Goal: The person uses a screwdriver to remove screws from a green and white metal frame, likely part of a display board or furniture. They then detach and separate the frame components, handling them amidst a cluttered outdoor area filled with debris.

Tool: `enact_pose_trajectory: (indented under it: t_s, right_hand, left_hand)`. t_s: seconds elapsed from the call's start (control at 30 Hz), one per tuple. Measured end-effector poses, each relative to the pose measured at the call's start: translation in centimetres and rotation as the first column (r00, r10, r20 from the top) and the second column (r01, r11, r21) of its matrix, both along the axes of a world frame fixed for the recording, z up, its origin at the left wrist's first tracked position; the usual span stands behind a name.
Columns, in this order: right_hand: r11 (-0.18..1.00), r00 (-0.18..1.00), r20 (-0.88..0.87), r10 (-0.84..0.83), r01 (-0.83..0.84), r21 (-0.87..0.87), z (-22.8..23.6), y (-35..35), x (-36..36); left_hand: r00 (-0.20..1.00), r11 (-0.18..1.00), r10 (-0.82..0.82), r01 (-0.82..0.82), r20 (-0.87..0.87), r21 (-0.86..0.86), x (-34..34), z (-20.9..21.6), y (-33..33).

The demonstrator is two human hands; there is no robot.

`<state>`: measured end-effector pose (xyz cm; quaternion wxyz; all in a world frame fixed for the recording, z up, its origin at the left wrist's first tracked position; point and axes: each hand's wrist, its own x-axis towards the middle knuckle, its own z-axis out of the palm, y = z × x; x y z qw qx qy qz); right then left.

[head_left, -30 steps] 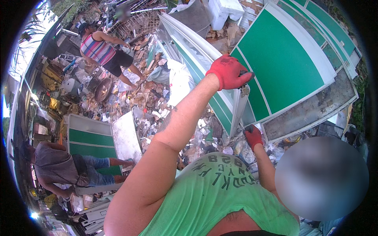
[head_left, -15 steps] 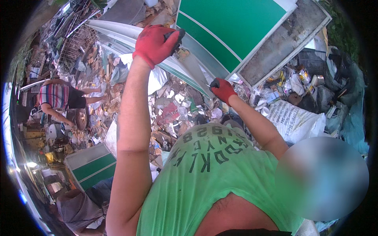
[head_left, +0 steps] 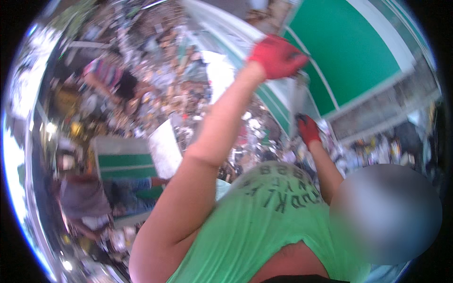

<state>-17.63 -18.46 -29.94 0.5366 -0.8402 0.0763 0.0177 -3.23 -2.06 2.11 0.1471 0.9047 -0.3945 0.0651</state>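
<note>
Both my hands wear red gloves with dark fingertips. My left hand is closed on the upper edge of a long, thin green-and-white panel with white metal edging. Lower down, near that panel's near corner, my right hand is closed on its edge. The panel slants from the far left down toward my right hand. Just beyond both hands lies a large green panel with white stripes. Motion blur hides the exact finger contact.
Mixed rubbish covers the ground. A person in a striped top bends over it at the left. Another person in a grey top is at the lower left, beside another green-and-white panel. A white board lies nearby.
My view has turned, so the surroundings and both hands appear farther right. Both hands keep hold of the panel. The person in grey now shows more fully.
</note>
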Motion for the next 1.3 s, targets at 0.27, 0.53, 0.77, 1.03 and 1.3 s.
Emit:
enact_pose_trajectory:
  t_s: [0.27, 0.53, 0.77, 1.03, 1.3]
  right_hand:
    - [0.999, 0.999, 0.025, -0.037, 0.036, 0.031, -1.7, -0.6, 0.6]
    - [0.675, 0.866, -0.472, -0.168, 0.45, 0.585, -6.6, -6.9, -4.1]
    - [0.039, 0.65, -0.708, -0.276, 0.744, 0.667, -16.1, -18.0, -20.5]
    - [-0.281, 0.409, -0.88, -0.242, 0.838, 0.467, -32.1, -14.0, -45.9]
    - [-0.452, 0.088, -0.961, -0.263, 0.869, 0.203, -34.6, -9.5, -62.4]
  left_hand:
    - [0.997, 0.997, -0.021, 0.027, 0.075, -0.075, -1.4, 1.4, 0.3]
    - [0.998, 0.996, 0.055, -0.056, -0.005, -0.066, 0.4, -1.6, 0.6]
    - [0.984, 0.998, -0.061, 0.056, -0.168, -0.032, 5.8, -3.5, 3.9]
    - [0.876, 0.978, -0.098, -0.004, -0.473, -0.21, 4.4, -2.1, 3.5]
    - [0.929, 0.983, -0.049, -0.021, -0.368, -0.183, 3.9, -1.8, 2.5]
